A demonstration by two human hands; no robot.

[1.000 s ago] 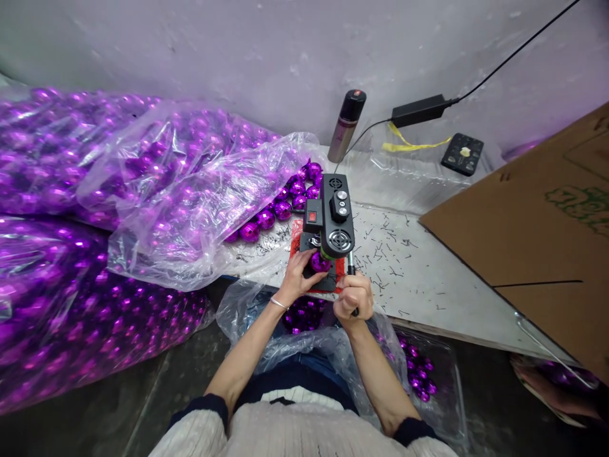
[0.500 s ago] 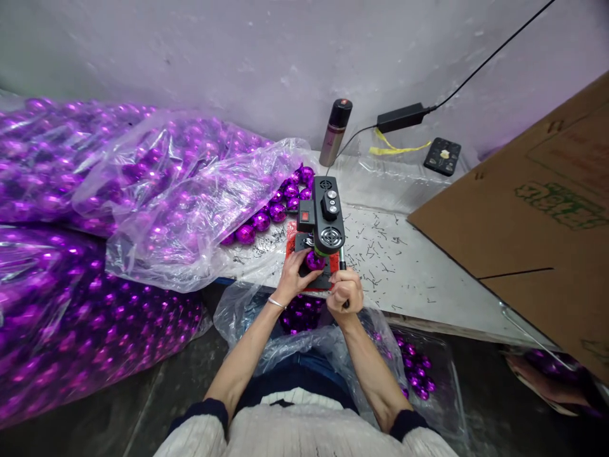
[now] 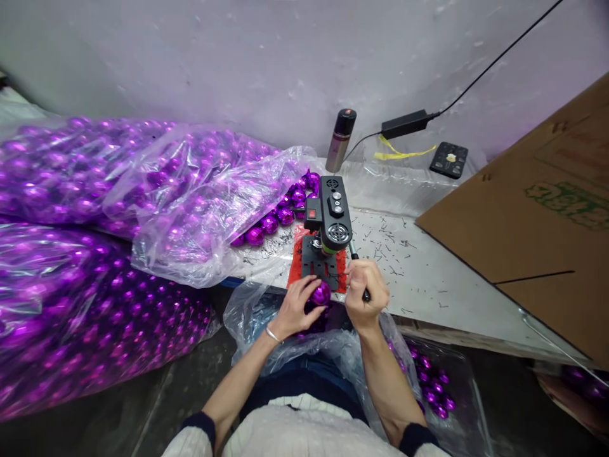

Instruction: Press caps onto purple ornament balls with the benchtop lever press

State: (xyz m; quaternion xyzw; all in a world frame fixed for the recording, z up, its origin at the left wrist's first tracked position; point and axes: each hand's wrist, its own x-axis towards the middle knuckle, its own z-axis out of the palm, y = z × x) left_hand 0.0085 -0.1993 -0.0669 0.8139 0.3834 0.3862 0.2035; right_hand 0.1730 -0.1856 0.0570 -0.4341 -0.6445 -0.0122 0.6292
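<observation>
A shiny purple ball (image 3: pixel 321 293) sits between the thumb and fingers of my left hand (image 3: pixel 295 310), at the table's front edge. My right hand (image 3: pixel 366 292) is wrapped around the black grip of a lever (image 3: pixel 353 249). That lever belongs to a small black bench press (image 3: pixel 335 212) with a red switch on its side. Under its round head, the slotted base plate (image 3: pixel 314 260) rests on a red sheet (image 3: pixel 295 263). Below my hands, an open clear plastic bag (image 3: pixel 247 317) lies across my lap with more purple balls partly hidden inside.
Large clear bags of purple balls (image 3: pixel 71 285) fill the left side, and loose balls (image 3: pixel 270 223) lie beside the press. Behind stand a bottle (image 3: pixel 341 139), a black power adapter (image 3: pixel 404 124) and a phone (image 3: pixel 448 160). A cardboard box (image 3: pixel 533 209) leans in from the right.
My left hand has drawn the ball from under the press head toward me. The right hand has shifted slightly right with the lever. The view has turned a little.
</observation>
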